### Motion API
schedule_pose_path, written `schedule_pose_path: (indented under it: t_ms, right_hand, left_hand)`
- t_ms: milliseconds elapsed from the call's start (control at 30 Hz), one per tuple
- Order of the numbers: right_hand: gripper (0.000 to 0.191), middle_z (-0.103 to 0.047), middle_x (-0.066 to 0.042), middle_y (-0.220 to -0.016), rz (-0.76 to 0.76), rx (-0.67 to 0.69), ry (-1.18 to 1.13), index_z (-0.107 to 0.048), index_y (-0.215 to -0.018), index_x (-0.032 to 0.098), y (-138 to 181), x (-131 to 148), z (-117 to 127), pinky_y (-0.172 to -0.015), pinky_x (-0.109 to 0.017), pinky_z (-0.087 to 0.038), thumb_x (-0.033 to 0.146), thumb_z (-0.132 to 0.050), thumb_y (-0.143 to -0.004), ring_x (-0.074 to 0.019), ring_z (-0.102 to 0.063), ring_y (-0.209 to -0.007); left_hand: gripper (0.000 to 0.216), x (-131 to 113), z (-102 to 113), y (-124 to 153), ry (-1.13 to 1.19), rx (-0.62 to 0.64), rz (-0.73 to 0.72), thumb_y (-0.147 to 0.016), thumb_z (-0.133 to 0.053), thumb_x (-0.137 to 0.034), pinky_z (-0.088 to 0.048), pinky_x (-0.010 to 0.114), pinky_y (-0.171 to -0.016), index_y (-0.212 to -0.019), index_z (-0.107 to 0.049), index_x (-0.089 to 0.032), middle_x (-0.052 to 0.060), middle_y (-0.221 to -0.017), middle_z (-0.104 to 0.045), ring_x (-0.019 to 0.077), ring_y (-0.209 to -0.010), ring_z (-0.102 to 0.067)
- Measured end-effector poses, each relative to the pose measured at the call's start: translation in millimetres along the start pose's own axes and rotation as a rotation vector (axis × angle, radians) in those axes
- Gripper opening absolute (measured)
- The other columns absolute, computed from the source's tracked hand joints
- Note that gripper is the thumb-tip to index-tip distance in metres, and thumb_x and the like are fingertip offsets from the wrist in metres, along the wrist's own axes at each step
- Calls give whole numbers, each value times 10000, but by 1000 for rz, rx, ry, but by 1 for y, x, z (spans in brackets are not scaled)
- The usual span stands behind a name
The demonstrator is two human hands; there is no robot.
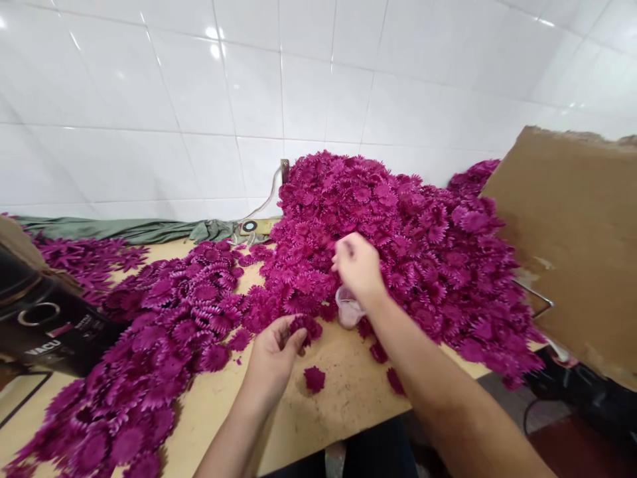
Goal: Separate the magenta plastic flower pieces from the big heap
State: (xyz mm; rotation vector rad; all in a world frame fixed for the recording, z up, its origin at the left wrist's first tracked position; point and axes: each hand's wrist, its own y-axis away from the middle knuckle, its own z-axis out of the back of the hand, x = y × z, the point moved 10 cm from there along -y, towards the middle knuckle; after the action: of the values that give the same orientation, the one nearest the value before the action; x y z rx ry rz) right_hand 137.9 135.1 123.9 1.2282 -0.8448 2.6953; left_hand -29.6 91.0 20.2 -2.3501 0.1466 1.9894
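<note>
Between its thumb and fingers, my left hand pinches a purple artificial flower just above the table. My right hand is closed, fingers curled together, in front of the large flower pile; whatever they hold, if anything, is too small to make out. Below that hand stands a small clear plastic cup, partly covered by the wrist. A single loose flower lies flat on the table, and a few more show beside my right forearm.
A second spread of purple flowers runs down the left, beside a black container. Brown cardboard leans at the right. Along the white tiled wall lie a green cloth and a yellowish device.
</note>
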Motion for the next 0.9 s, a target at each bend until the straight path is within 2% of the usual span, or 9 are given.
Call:
schedule_pose_path:
  t_ms: [67, 133, 200, 267, 333, 400, 533, 700, 900]
  right_hand:
    - [220, -613, -66, -744, -95, -34, -5, -539, -923, 128, -28, -19, 14, -668, -307, -457, 153, -353, -807, -160, -598, -653]
    - [324, -598, -153, -959, -50, -30, 131, -521, -1032, 78, -45, -21, 22, -804, -373, -433, 109, -489, -711, -226, -591, -873]
    - [473, -507, -220, -1146, 5, -2, 254, -504, -1106, 50, -45, -18, 22, -911, -434, -364, 94, -572, -640, -297, -496, -1072]
    - [454, -462, -223, -1215, 79, 49, 287, -534, -1098, 59, -30, -6, 16, -966, -464, -307, 152, -597, -657, -320, -417, -1160]
    - [334, -538, -181, -1142, 162, 150, 224, -596, -1013, 91, -4, 12, 1, -963, -447, -322, 252, -570, -721, -286, -462, -1115]
    - [300, -632, -120, -957, 172, 335, 86, -617, -963, 121, 24, 24, -23, -855, -388, -423, 323, -543, -754, -216, -574, -913]
    - [273, -654, -55, -917, 278, 535, -63, -613, -970, 164, 57, 47, -55, -750, -295, -454, 209, -607, -701, -152, -587, -800]
    - [136, -666, -17, -756, 270, 474, -12, -647, -751, 179, 45, 34, -58, -688, -253, -427, 118, -528, -727, -127, -578, -707]
    - [104, -611, 5, -610, 173, 386, 4, -601, -679, 187, 35, 28, -52, -587, -250, -391, 214, -527, -746, -122, -529, -577]
  left_hand:
    - [231, 7, 8, 2, -5, -21, 28, -539, -684, -352, -360, 216, -473, -629, -619, -149, -40, -492, -516, 88, -465, -429]
    - [239, 10, 15, 2, 18, -49, 41, -558, -673, -364, -374, 218, -513, -635, -612, -147, -34, -518, -532, 93, -500, -447]
    - [252, 6, 20, -2, 35, -76, 19, -568, -672, -375, -377, 215, -550, -651, -607, -146, -33, -552, -547, 95, -540, -462]
    - [267, 1, 19, -9, 43, -83, -3, -570, -676, -390, -371, 208, -556, -647, -593, -148, -42, -557, -536, 91, -550, -460]
    - [290, 0, 14, -17, 61, -63, 10, -562, -681, -409, -352, 200, -519, -625, -563, -151, -56, -537, -507, 80, -516, -433]
    - [322, 4, 8, -24, 82, -33, 46, -570, -671, -441, -311, 187, -461, -591, -520, -158, -75, -486, -452, 62, -453, -374]
    - [398, 5, 2, -33, 68, -12, 51, -610, -613, -522, -265, 185, -414, -520, -460, -166, -82, -417, -387, 54, -398, -319]
    - [352, 3, -12, -30, 118, 86, 67, -624, -617, -503, -367, 209, -502, -637, -553, -156, -40, -515, -513, 88, -495, -461]
    - [283, -9, -15, -32, 33, 42, -16, -591, -683, -359, -325, 175, -450, -540, -485, -163, -78, -474, -446, 52, -440, -388]
